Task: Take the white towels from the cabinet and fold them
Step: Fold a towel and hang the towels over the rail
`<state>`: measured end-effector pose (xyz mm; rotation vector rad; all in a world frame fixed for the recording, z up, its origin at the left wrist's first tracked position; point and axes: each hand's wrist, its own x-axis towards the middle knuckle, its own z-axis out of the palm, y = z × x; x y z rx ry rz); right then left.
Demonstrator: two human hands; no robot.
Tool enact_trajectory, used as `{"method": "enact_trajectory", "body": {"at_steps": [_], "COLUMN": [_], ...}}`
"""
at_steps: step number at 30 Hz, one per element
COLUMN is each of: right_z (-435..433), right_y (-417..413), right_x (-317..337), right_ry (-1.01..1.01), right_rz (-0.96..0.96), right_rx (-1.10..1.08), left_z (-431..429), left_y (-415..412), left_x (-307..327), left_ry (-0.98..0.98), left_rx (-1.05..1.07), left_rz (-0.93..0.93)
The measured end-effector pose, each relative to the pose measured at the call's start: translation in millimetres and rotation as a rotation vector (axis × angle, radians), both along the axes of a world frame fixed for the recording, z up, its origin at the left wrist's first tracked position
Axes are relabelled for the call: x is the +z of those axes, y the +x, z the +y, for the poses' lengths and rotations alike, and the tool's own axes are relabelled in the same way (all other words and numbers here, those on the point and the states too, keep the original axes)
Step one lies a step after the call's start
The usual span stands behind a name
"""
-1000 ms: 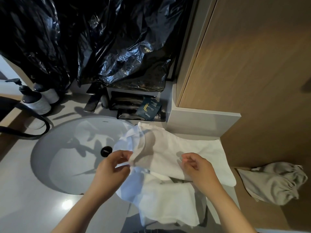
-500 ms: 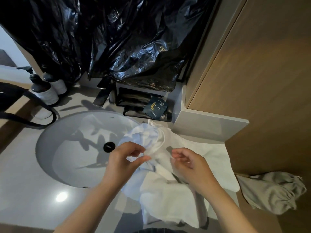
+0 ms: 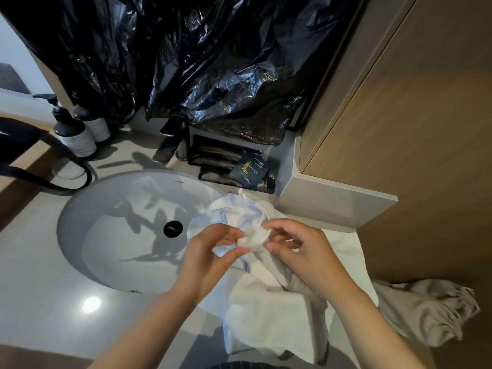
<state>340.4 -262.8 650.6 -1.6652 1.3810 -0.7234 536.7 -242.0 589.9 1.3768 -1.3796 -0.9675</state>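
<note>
A white towel (image 3: 269, 312) lies rumpled on the counter at the right of the sink, part of it hanging over the front edge. My left hand (image 3: 210, 259) and my right hand (image 3: 300, 251) meet above it, each pinching the same bunched piece of towel (image 3: 253, 238) between thumb and fingers. Another layer of white cloth (image 3: 229, 211) spreads behind the hands toward the basin rim.
The round basin (image 3: 111, 235) with a dark drain fills the left. Pump bottles (image 3: 74, 134) stand at the back left, dark packets (image 3: 250, 170) by a black plastic sheet (image 3: 186, 62). A wooden cabinet (image 3: 412, 129) rises on the right; a beige cloth (image 3: 426, 310) lies below it.
Both hands have drawn together, gathering the spread towel edge into a bunch between them. The flat towel part now lies crumpled.
</note>
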Motion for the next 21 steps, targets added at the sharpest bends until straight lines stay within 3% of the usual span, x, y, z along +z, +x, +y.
{"method": "enact_trajectory", "body": {"at_steps": [4,8,13,21], "right_z": [-2.6,-8.6,-8.9,-5.8], "right_y": [-1.5,-15.6,-36.7,-44.3], "right_x": [-0.9,6.4,16.0,14.6], "right_ry": [-0.085,-0.190,-0.169,-0.159], "right_rz": [0.076,0.214,0.308,0.316], "right_rx": [-0.084,-0.009,0.026,0.027], "left_z": [-7.5,-12.7,-18.2,-36.0], "left_y": [2.5,3.8,-0.3,-5.1], "left_x": [0.3,4.9,10.0,21.8], "left_ry": [0.034,-0.015,-0.306,-0.433], "left_rx": [0.017,-0.048,-0.147,-0.262], "left_rz": [0.002,-0.007,-0.251,-0.450]}}
